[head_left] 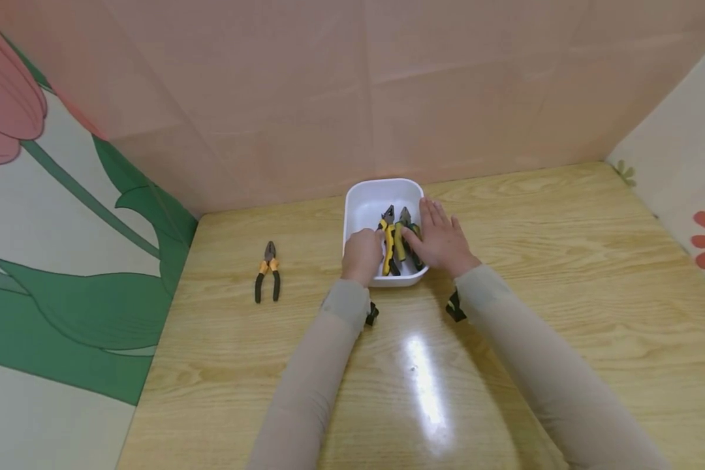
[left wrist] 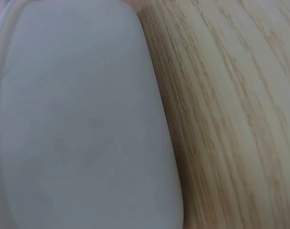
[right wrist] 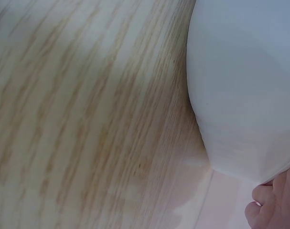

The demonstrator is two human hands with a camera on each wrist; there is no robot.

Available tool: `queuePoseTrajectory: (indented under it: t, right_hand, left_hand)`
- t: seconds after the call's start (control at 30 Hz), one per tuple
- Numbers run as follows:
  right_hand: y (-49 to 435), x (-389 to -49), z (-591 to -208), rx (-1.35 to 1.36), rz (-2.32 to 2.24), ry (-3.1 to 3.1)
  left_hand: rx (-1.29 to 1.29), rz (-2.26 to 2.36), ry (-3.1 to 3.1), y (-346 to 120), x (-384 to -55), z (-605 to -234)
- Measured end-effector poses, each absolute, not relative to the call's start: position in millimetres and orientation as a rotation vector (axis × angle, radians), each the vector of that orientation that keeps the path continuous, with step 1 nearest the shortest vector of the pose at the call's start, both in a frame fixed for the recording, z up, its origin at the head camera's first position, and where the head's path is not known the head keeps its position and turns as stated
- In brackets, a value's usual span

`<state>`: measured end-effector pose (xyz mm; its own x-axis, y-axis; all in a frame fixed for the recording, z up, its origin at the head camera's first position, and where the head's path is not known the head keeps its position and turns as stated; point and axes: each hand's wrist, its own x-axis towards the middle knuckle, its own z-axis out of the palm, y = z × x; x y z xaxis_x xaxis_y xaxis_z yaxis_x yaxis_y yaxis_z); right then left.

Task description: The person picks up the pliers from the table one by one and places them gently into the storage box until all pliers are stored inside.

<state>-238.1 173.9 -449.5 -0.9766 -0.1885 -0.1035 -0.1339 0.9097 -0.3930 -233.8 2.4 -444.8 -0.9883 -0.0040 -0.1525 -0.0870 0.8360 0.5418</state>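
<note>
A white plastic box [head_left: 382,190] stands against the back wall with several pliers inside. My left hand [head_left: 362,254] reaches over its left front side, fingers curled at the handle of the yellow-and-black pliers [head_left: 389,251]; its fingertips are hidden. On the box's right rim rests my right hand [head_left: 442,243], fingers straight and thumb spread inward above the green-handled pliers [head_left: 401,241]. Another dark-handled pair [head_left: 414,254] lies partly under that thumb. The box's outer wall [left wrist: 82,114] fills much of the left wrist view. Fingers [right wrist: 273,202] touch the box's edge in the right wrist view.
Orange-and-black pliers [head_left: 268,271] lie on the wooden table [head_left: 211,365], left of the box. A pinkish covering [head_left: 282,98] hangs behind the table. Flower-patterned panels [head_left: 135,313] border the left and right sides.
</note>
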Motion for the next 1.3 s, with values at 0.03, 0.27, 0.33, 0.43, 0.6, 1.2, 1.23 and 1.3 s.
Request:
queuePoseTrajectory:
  t: [0.03,0.27,0.33,0.43,0.6,1.2,1.23,1.3]
  right_hand:
    - [174.1,-238.1,-449.5,-0.249,-0.587,2.932]
    - [175.3,-236.4,-448.1,-0.252,-0.607,2.930]
    - [175.5,-235.4,-447.5,-0.250,-0.616,2.927]
    - [175.5,-234.5,-446.8,-0.249,-0.624,2.924]
    - [174.5,-234.1,-445.4,-0.252,-0.638,2.927]
    - [174.3,-236.2,-448.8,-0.261,-0.628,2.932]
    - [174.3,-236.1,-448.7,-0.261,-0.629,2.934]
    - [174.2,-236.1,-448.5,-0.261,-0.629,2.933]
  left_hand:
    - [-0.072,0.857,2.868,2.6,-234.0,-445.2]
    - [-0.061,0.849,2.860,3.7,-235.2,-446.9]
    - [-0.047,0.816,2.869,4.1,-235.5,-447.5]
    - [0.001,0.714,2.910,4.8,-235.5,-448.2]
    - [0.067,0.605,2.959,5.0,-234.1,-448.3]
    - [-0.005,0.600,2.967,4.3,-229.8,-449.8]
    - [0.003,0.585,2.970,4.3,-229.9,-449.7]
    - [0.009,0.568,2.971,4.3,-229.8,-449.9]
